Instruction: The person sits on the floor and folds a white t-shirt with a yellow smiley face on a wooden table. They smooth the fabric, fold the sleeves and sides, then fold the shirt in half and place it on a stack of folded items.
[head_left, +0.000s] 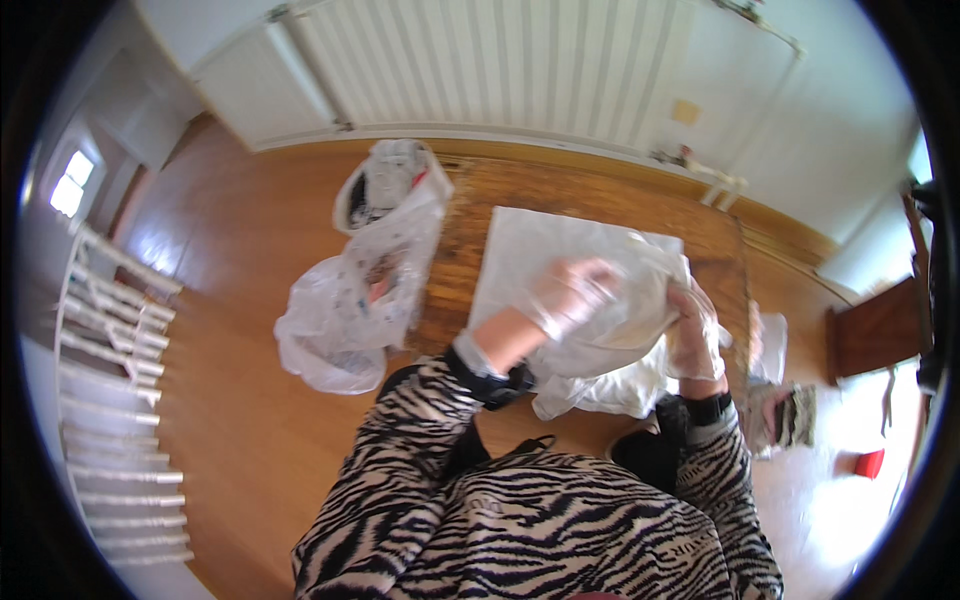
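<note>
A low wooden table (457, 262) stands before me with a flat white sheet (525, 232) on it. Bunched white fabric (615, 337) lies over the sheet's right part and hangs past the table's near edge. My right hand (695, 334), in a clear plastic glove, grips this fabric at its right side. Above the sheet is my left hand (574, 296), also gloved, with its fingers curled. Motion blur hides whether the left fingers pinch anything.
Left of the table are a white bag (394, 184) holding cloth and a translucent plastic bag (330, 330). A radiator (487, 67) lines the wall behind. Folded textiles (784, 416) and a clear container (771, 349) are on the right. A white slatted rack (120, 405) stands far left.
</note>
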